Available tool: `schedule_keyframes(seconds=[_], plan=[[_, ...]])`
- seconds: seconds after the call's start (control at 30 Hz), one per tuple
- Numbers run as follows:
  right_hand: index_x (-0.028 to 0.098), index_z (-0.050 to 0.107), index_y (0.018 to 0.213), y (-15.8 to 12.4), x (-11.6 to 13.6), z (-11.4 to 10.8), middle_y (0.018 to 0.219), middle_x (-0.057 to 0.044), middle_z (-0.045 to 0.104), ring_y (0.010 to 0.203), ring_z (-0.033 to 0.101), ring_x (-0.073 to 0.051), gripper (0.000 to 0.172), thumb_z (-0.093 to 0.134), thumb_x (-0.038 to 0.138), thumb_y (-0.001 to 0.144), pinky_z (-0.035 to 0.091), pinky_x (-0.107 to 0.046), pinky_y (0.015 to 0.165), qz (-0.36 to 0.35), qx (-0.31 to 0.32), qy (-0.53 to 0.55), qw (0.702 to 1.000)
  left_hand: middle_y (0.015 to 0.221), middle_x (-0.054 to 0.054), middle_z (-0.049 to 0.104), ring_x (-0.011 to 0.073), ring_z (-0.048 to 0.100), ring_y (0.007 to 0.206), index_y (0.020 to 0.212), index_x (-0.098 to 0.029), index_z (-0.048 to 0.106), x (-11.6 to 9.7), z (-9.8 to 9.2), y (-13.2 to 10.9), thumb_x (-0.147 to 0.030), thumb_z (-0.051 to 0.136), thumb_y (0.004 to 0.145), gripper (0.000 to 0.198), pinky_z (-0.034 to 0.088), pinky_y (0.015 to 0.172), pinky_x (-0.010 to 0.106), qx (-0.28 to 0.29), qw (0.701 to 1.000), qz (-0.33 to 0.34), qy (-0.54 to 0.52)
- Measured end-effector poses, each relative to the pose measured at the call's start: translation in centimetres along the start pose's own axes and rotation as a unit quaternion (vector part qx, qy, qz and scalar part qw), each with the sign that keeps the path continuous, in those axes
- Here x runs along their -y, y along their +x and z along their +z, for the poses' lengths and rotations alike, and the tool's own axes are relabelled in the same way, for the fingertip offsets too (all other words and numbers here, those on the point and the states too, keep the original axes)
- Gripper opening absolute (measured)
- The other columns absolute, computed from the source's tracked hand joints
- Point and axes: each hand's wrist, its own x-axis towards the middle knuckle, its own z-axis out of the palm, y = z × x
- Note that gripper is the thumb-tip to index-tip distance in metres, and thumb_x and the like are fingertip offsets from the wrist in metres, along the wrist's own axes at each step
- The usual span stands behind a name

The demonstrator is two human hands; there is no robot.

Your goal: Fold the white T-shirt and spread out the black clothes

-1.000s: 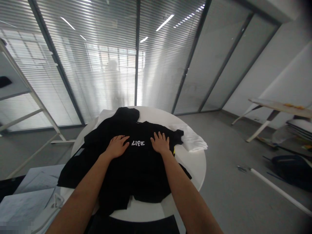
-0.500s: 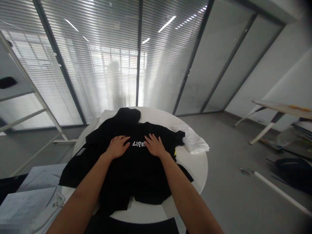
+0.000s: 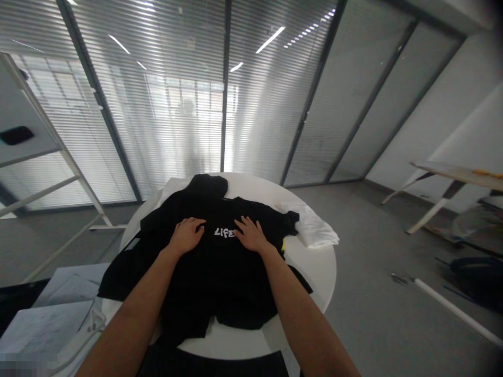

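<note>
A black T-shirt (image 3: pixel 220 272) with white lettering lies spread over a round white table (image 3: pixel 322 277). My left hand (image 3: pixel 187 234) rests on the shirt to the left of the lettering, its fingers slightly bent and holding nothing. On the other side, my right hand (image 3: pixel 250 233) lies flat with fingers spread, covering the right end of the lettering. More dark cloth (image 3: pixel 123 267) sits under and beside the shirt at the left. A folded white cloth (image 3: pixel 316 228) lies at the table's right edge, touching the shirt's sleeve.
Papers (image 3: pixel 55 324) and a white clothes hanger (image 3: pixel 84 335) lie at the lower left. A whiteboard stand (image 3: pixel 78 170) is on the left, with a glass partition behind. A wooden-topped table (image 3: pixel 459 173) stands right; a white pole (image 3: pixel 451 309) lies across the floor.
My left hand has shifted slightly left, and its fingers are more bent than before. The right hand stays in place on the shirt. The view has moved a little.
</note>
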Motion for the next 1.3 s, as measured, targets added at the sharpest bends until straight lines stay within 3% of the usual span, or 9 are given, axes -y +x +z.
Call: schedule_keyframes(seconds=[0.13, 0.3, 0.43, 0.6, 0.67, 0.8, 1.0, 1.3], plan=[[0.028, 0.032, 0.151, 0.0, 0.0, 0.0, 0.161, -0.006, 0.02, 0.148, 0.011, -0.025, 0.06, 0.026, 0.056, 0.098, 0.003, -0.052, 0.117, 0.0, -0.001, 0.005, 1.0, 0.124, 0.006, 0.063, 0.0271, 0.055, 0.115, 0.122, -0.027, 0.065, 0.3, -0.2, 0.1, -0.032, 0.044, 0.089, 0.04, 0.041, 0.1, 0.044, -0.037, 0.999, -0.034, 0.02], [0.028, 0.033, 0.15, 0.0, 0.2, -0.1, 0.161, -0.006, 0.02, 0.148, 0.011, -0.024, 0.06, 0.027, 0.056, 0.097, 0.004, -0.052, 0.117, 0.008, 0.0, 0.006, 1.0, 0.125, 0.011, 0.061, 0.032, 0.054, 0.113, 0.131, -0.023, 0.06, 0.8, -0.8, -0.1, -0.028, 0.045, 0.086, 0.047, 0.043, 0.096, 0.047, -0.098, 0.985, -0.124, 0.064], [0.03, 0.029, 0.152, -0.2, 0.4, -0.3, 0.161, -0.004, 0.017, 0.149, 0.009, -0.024, 0.06, 0.025, 0.057, 0.098, 0.003, -0.053, 0.117, 0.017, 0.015, 0.003, 1.0, 0.122, 0.012, 0.062, 0.0345, 0.052, 0.115, 0.122, -0.025, 0.067, 0.9, -0.9, -0.3, -0.032, 0.046, 0.085, 0.043, 0.04, 0.097, 0.051, -0.063, 0.985, -0.133, 0.086], [0.031, 0.021, 0.154, -0.3, 0.8, -0.5, 0.163, -0.003, 0.01, 0.149, 0.004, -0.026, 0.063, 0.018, 0.058, 0.097, 0.001, -0.055, 0.116, 0.038, 0.046, -0.007, 0.998, 0.121, 0.008, 0.061, 0.029, 0.048, 0.12, 0.12, -0.03, 0.067, 0.2, -0.4, -0.4, -0.035, 0.047, 0.085, 0.04, 0.032, 0.106, 0.051, -0.016, 0.997, -0.03, 0.065], [0.032, 0.019, 0.154, -0.4, 0.9, -0.5, 0.163, -0.002, 0.008, 0.149, 0.002, -0.026, 0.063, 0.016, 0.059, 0.097, 0.001, -0.056, 0.116, 0.045, 0.058, -0.01, 0.997, 0.122, 0.007, 0.06, 0.0276, 0.049, 0.119, 0.122, -0.03, 0.066, 0.0, -0.4, -0.4, -0.035, 0.046, 0.085, 0.042, 0.034, 0.105, 0.048, -0.006, 0.998, -0.023, 0.053], [0.031, 0.018, 0.155, -0.5, 1.0, -0.6, 0.163, -0.003, 0.008, 0.149, 0.002, -0.026, 0.063, 0.015, 0.058, 0.097, 0.001, -0.055, 0.116, 0.039, 0.054, -0.017, 0.998, 0.119, 0.008, 0.062, 0.0299, 0.052, 0.115, 0.114, -0.03, 0.069, 0.4, -1.0, -0.3, -0.034, 0.045, 0.086, 0.037, 0.038, 0.1, 0.049, -0.033, 0.995, -0.072, 0.056], [0.031, 0.02, 0.154, -0.7, 1.1, -0.7, 0.163, -0.003, 0.01, 0.149, 0.004, -0.026, 0.063, 0.018, 0.057, 0.098, 0.002, -0.054, 0.116, 0.038, 0.051, -0.022, 0.998, 0.111, 0.016, 0.065, 0.0357, 0.057, 0.106, 0.114, -0.023, 0.07, 1.9, -2.3, -0.3, -0.033, 0.042, 0.087, 0.04, 0.046, 0.087, 0.049, -0.09, 0.969, -0.22, 0.06], [0.03, 0.023, 0.154, -0.4, 0.9, -0.3, 0.162, -0.005, 0.013, 0.149, 0.006, -0.028, 0.062, 0.021, 0.058, 0.098, 0.003, -0.056, 0.115, 0.029, 0.039, -0.015, 0.999, 0.111, 0.016, 0.063, 0.0379, 0.055, 0.108, 0.106, -0.026, 0.074, 1.6, -1.9, -0.6, -0.039, 0.044, 0.086, 0.038, 0.043, 0.088, 0.053, -0.064, 0.971, -0.217, 0.084]])
